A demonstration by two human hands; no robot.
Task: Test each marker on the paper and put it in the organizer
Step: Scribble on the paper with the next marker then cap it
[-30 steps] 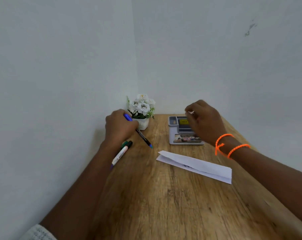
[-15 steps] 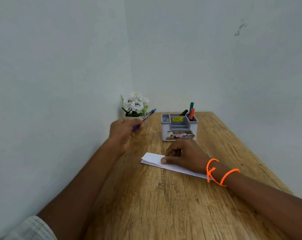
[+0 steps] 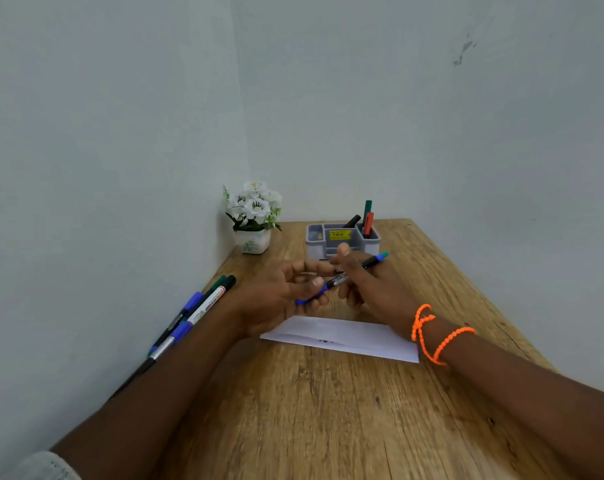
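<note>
Along the left wall of the wooden bench (image 3: 328,410), a few markers (image 3: 193,320) lie side by side, blue, green and black caps among them, partly hidden behind the left forearm. Farther back in the corner stands a small white pot of white flowers (image 3: 253,216). Above the middle of the bench, the left hand (image 3: 276,296) is turned palm up, its thumb and curled fingers (image 3: 305,304) pinching the blue end of a marker (image 3: 342,277). That marker runs up and to the right, across to the right hand (image 3: 369,289), whose fingers wrap round its middle with the thumb raised; its teal-tipped end sticks out beyond the hand. Beneath both hands, apart from them, a folded white paper (image 3: 342,337) lies flat on the bench with a faint dark mark on it. Behind the hands sits a grey organizer (image 3: 314,237) with a yellow label; a black, a green and a red marker stand in its right rear compartment. Orange bead bracelets (image 3: 432,334) circle the right wrist.
</note>
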